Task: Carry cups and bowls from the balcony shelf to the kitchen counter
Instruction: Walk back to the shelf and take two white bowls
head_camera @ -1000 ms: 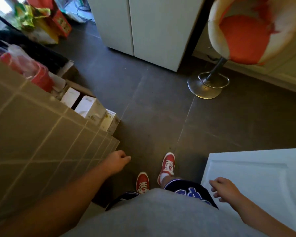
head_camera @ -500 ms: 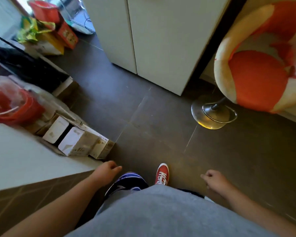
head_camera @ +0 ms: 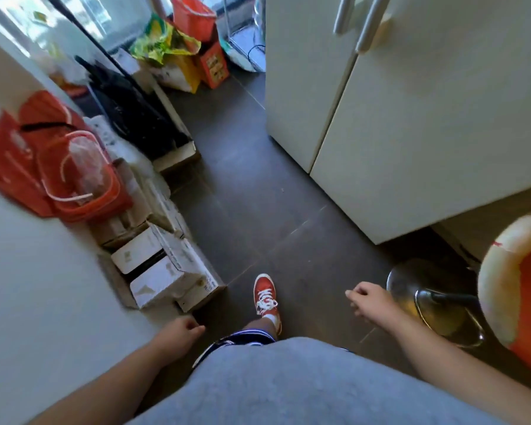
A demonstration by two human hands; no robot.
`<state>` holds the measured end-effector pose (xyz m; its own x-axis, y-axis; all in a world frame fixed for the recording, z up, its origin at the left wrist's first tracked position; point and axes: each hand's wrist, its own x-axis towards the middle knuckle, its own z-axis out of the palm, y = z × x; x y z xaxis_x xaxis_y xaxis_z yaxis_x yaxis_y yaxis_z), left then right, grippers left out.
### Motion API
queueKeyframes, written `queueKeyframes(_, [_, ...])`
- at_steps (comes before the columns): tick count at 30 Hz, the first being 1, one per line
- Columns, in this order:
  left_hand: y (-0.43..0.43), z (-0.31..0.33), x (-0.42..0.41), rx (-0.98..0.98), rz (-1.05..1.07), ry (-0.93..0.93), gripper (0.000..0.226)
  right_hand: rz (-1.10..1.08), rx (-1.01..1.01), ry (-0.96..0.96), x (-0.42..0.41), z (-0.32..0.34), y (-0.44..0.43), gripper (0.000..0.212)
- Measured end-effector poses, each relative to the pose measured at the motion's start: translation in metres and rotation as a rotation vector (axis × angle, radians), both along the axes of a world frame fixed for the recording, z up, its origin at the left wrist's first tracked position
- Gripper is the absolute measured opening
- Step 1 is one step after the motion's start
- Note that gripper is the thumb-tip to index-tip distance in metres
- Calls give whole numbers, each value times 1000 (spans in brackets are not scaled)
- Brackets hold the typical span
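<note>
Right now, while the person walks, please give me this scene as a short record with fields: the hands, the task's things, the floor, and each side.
left hand: loosely curled, holds nothing
right hand: loosely curled, holds nothing
cups and bowls: none in view
floor: dark tiles; one red shoe ahead of the body
left side: white boxes on the floor, red basket beyond them
right side: pale cabinet with two metal handles; stool with chrome base and orange seat
far end: red bucket

L hand (head_camera: 180, 331) + R hand (head_camera: 369, 299) low, loosely curled, prob. empty.
</note>
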<state>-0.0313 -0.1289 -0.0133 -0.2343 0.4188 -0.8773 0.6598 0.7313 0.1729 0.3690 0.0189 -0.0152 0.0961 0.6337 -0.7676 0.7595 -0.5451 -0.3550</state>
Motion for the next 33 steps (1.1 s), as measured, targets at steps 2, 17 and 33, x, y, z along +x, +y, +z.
queueKeyframes(2, [34, 4, -6, 2, 20, -5, 18, 8, -12, -3, -2, 2, 28, 27])
queueKeyframes(17, [318, 16, 2, 191, 64, -68, 25, -53, -118, -96, 13, -16, 228, 29])
queueKeyframes(33, [378, 20, -135, 66, 606, 62, 24, 478, -18, 38, -230, -13, 540, 28])
